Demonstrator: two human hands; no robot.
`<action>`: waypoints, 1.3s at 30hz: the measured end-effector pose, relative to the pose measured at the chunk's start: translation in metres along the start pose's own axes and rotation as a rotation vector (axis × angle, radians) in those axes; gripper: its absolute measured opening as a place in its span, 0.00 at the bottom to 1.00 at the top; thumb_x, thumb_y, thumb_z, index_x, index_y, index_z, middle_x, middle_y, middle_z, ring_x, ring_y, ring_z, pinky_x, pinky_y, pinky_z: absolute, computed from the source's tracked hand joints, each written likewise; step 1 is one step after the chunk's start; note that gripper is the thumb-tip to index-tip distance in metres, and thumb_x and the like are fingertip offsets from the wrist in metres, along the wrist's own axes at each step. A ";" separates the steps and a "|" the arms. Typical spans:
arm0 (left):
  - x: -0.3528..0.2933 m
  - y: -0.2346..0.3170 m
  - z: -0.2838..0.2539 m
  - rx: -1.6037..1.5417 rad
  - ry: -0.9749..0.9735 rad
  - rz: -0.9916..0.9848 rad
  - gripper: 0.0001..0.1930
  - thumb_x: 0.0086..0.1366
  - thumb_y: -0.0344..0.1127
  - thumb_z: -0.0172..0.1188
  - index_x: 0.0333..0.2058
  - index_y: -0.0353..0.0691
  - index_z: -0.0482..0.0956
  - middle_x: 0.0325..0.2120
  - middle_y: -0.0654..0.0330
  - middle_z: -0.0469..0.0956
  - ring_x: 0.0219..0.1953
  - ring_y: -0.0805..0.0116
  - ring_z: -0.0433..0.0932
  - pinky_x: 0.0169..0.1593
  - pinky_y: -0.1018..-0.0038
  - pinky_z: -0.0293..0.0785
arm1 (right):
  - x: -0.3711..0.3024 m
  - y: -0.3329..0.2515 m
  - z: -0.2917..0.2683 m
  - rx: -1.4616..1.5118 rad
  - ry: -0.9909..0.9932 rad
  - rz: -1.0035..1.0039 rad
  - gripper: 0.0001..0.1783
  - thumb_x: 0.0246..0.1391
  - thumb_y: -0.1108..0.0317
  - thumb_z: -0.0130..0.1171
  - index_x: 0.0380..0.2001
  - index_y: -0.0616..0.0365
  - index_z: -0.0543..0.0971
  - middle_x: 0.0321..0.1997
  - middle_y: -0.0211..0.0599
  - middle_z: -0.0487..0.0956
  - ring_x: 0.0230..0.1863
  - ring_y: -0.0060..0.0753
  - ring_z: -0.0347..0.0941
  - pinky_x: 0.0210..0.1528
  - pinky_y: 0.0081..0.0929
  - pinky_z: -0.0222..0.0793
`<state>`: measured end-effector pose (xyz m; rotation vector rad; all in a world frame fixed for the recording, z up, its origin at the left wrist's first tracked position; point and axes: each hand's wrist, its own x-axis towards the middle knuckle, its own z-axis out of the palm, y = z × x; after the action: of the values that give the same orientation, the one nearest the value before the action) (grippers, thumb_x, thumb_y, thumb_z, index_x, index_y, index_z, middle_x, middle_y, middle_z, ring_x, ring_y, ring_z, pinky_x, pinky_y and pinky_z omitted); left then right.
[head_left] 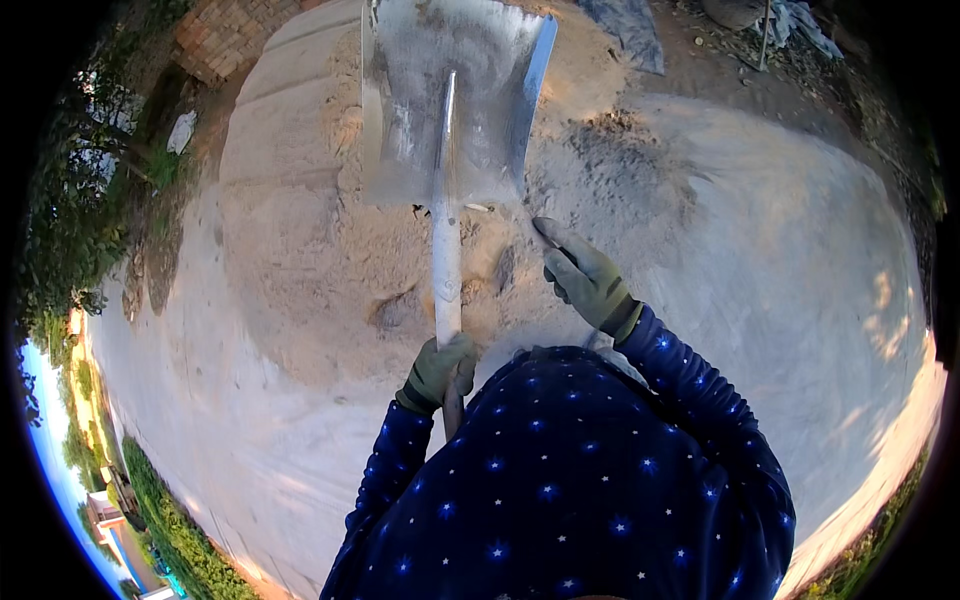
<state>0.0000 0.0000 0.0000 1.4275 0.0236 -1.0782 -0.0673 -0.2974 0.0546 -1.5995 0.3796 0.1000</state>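
Note:
A large square-bladed shovel (405,130) stretches away from me, its flat metal blade raised at the far end and its pale handle (446,270) running back toward my body. My left hand (441,371), in a green-grey work glove, is wrapped round the lower handle. To the right of the handle, my right hand (590,280), gloved alike, is closed round a slim dark tool (546,234). That tool points up and left toward the blade's near right corner; its exact kind is unclear. Under the blade lies loose sandy material (310,260).
A grey powdery heap (620,165) spreads right of the blade. A pale sheet-like ground surface (790,250) surrounds the sand. Stacked bricks (225,35) stand at the far left, near leafy branches (80,180). A crumpled dark sheet (628,30) lies at the top.

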 end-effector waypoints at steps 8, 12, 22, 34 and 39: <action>-0.035 0.030 0.025 0.061 0.116 -0.056 0.14 0.67 0.41 0.59 0.27 0.38 0.74 0.15 0.64 0.71 0.14 0.73 0.70 0.21 0.76 0.66 | 0.017 -0.044 0.051 -0.157 0.182 -0.359 0.25 0.66 0.63 0.52 0.64 0.57 0.69 0.52 0.53 0.80 0.49 0.47 0.81 0.51 0.35 0.75; -0.030 0.019 0.027 0.136 0.179 0.025 0.14 0.66 0.39 0.61 0.25 0.38 0.74 0.12 0.64 0.70 0.13 0.73 0.68 0.19 0.75 0.64 | 0.042 -0.065 0.063 -0.128 0.290 -0.461 0.25 0.64 0.62 0.53 0.62 0.58 0.70 0.50 0.55 0.80 0.48 0.50 0.81 0.51 0.37 0.75; -0.044 0.022 0.045 0.180 0.266 0.045 0.14 0.63 0.40 0.65 0.23 0.40 0.73 0.13 0.66 0.70 0.13 0.76 0.67 0.19 0.76 0.62 | 0.086 -0.105 0.069 0.126 0.565 -0.503 0.28 0.65 0.60 0.52 0.64 0.62 0.67 0.51 0.54 0.80 0.49 0.41 0.79 0.54 0.33 0.72; -0.043 0.030 0.057 0.250 0.276 0.055 0.14 0.63 0.40 0.65 0.25 0.39 0.75 0.14 0.67 0.71 0.15 0.77 0.68 0.21 0.75 0.62 | 0.084 -0.075 0.078 -0.150 0.678 -0.587 0.27 0.64 0.63 0.52 0.62 0.69 0.68 0.60 0.57 0.75 0.61 0.45 0.74 0.62 0.31 0.66; -0.047 0.030 0.052 0.240 0.285 0.034 0.14 0.63 0.41 0.65 0.24 0.39 0.74 0.13 0.67 0.70 0.14 0.76 0.67 0.20 0.75 0.61 | 0.085 -0.109 0.050 0.157 0.590 -0.528 0.29 0.64 0.63 0.53 0.64 0.67 0.67 0.61 0.55 0.75 0.61 0.45 0.74 0.62 0.31 0.67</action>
<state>-0.0386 -0.0206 0.0629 1.7841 0.0758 -0.8634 0.0542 -0.2611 0.1301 -1.5023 0.3897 -0.8002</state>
